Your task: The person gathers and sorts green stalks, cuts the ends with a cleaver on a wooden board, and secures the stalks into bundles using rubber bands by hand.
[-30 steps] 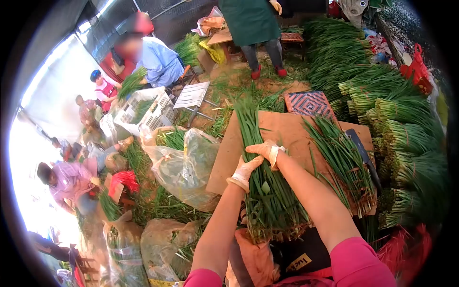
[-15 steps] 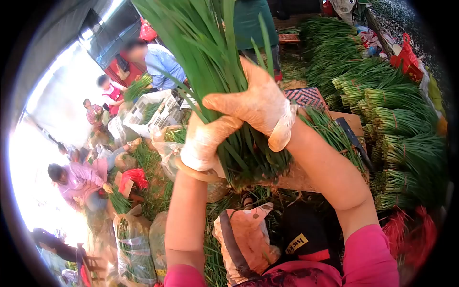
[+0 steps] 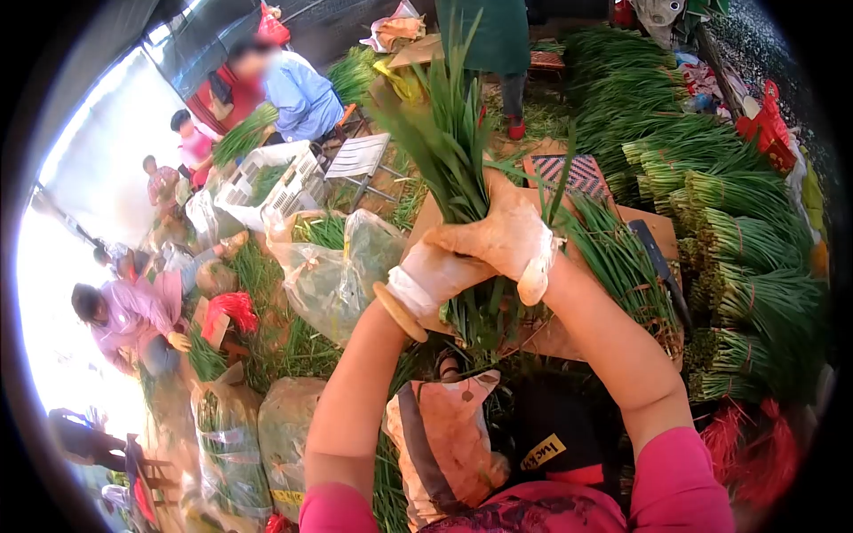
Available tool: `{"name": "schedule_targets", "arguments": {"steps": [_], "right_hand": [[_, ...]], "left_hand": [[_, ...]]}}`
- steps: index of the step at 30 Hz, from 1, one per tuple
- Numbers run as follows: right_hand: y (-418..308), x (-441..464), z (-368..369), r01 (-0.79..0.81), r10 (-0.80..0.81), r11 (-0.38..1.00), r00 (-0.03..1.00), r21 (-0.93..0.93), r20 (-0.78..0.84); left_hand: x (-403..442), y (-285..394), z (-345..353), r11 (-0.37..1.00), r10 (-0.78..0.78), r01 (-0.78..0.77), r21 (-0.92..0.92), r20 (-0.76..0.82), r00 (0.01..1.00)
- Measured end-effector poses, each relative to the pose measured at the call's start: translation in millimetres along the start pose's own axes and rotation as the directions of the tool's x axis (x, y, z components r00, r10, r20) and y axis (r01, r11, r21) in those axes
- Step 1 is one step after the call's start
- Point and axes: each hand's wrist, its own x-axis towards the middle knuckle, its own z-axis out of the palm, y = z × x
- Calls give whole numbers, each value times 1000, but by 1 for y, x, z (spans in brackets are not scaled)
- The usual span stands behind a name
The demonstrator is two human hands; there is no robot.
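Note:
A bunch of long flat green leaves, like Chinese chives (image 3: 451, 169), stands upright between my gloved hands, leaf tips up and lower ends just above the board. My left hand (image 3: 447, 268) is closed round its lower part from the left. My right hand (image 3: 514, 233) wraps it from the right, thumb crossing over the left hand. Loose chives (image 3: 613, 253) lie right of the hands on a cardboard-covered surface (image 3: 555, 336). A long black object (image 3: 659, 266) lies at their right edge; its kind is unclear.
Rows of tied chive bundles (image 3: 742, 235) fill the right side. Red ties (image 3: 755, 444) hang at lower right. Left are a plastic bag of chives (image 3: 333, 271), a folding stool (image 3: 357, 155) and a white crate (image 3: 258, 197). Several people work at left; another person (image 3: 484, 35) stands ahead.
Both hands have lowered the bunch and brought it away from my face, so it looks smaller. My left hand has shifted right; both still grip it.

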Motion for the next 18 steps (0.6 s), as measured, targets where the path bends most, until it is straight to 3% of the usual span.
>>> {"name": "schedule_targets", "arguments": {"steps": [2, 4, 5, 6, 7, 8, 9, 10, 13, 16, 18], "right_hand": [[12, 7, 8, 39, -37, 989, 999, 142, -19], [25, 19, 14, 34, -33, 943, 999, 332, -7], [26, 24, 15, 125, -112, 940, 992, 317, -58], [27, 24, 11, 94, -79, 942, 995, 321, -58], [15, 19, 3, 107, -85, 945, 993, 310, -82], [-1, 14, -6, 120, -92, 947, 990, 299, -107], [-15, 7, -10, 64, -31, 931, 995, 361, -97], [-5, 7, -2, 50, -33, 968, 997, 247, -71], [12, 7, 9, -51, 49, 997, 997, 49, 53], [-14, 6, -10, 4, -28, 946, 997, 323, 68], [-2, 6, -13, 153, -138, 880, 988, 450, -67]], "left_hand": [[-1, 10, 4, 995, -79, 83, 52, -66, 995], [-15, 23, -3, 999, -52, 52, -3, -178, 983], [-23, 26, -7, 994, -56, 36, -105, -196, 979], [-32, 27, -11, 978, -62, 17, -207, -214, 975], [-45, 25, -14, 891, -32, -104, -442, -290, 957], [-53, 18, -26, 927, 196, -295, -231, -372, 907], [-65, 9, -31, 914, 147, -313, -258, -509, 848], [-79, 9, -33, 909, 71, -313, -276, -636, 768], [-115, -18, -45, 881, -83, -295, -370, -735, 673], [-157, -37, -53, 910, -196, -173, -376, -761, 619], [-178, -47, -55, 919, -258, -96, -383, -766, 589]]}}
